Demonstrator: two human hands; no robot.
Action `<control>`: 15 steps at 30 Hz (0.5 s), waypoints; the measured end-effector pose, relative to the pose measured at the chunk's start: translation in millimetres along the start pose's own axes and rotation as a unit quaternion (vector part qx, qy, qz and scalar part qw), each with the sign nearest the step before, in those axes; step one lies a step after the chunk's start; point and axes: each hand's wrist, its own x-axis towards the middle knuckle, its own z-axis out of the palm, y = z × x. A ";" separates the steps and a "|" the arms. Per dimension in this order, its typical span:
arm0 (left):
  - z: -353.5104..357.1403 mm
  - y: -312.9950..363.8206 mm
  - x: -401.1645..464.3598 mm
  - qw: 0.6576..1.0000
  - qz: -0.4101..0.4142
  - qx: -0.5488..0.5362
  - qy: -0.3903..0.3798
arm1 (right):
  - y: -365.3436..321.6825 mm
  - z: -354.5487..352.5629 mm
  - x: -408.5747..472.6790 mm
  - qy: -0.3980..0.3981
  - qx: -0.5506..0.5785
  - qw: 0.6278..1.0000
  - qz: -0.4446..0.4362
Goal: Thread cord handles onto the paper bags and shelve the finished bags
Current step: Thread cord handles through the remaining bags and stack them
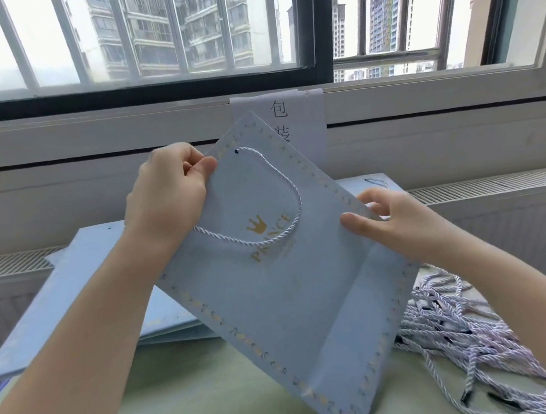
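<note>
left hand (164,192) grip pinches bag (274,291) edge | right hand (392,217) grip pinches rim, fingertips hidden

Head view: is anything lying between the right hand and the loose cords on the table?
Nothing visible does. The right hand pinches the right edge of the held paper bag, and the pile of loose cords lies on the table below it, with open space between them.
</note>
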 end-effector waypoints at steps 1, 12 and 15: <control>0.6 1.3 -1.9 1.000 0.011 0.011 0.027 | 0.1 -5.2 0.0 -0.035 0.011 0.999 0.012; -1.6 7.2 -7.7 0.984 0.054 -0.055 0.163 | 3.0 -35.2 2.1 -0.060 0.381 0.922 0.007; -0.1 4.7 -5.7 0.982 0.050 -0.076 0.163 | 0.9 -32.1 1.3 -0.009 0.471 0.880 0.063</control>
